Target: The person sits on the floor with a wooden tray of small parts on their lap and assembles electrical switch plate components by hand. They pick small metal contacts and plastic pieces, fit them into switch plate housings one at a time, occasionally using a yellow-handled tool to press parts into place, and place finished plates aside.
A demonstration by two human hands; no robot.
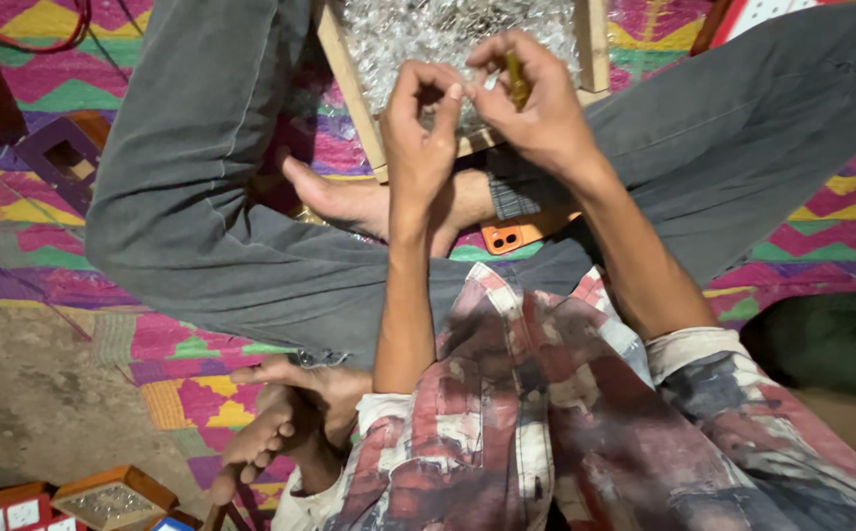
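Partly cropped wooden tray (pixel 351 74), left hand (pixel 418 138) pinching something unseen, right hand (pixel 541 108) pinching yellow stick (pixel 515 81)

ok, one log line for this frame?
left hand: pinching, item too small to tell | right hand: grips yellow tool | over wooden tray of clear beads

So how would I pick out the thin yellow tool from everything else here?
Start at the wooden-framed tray of clear glittery beads at the top. Above its near edge, the right hand pinches a thin yellow stick, the only yellow rod among colourless beads.
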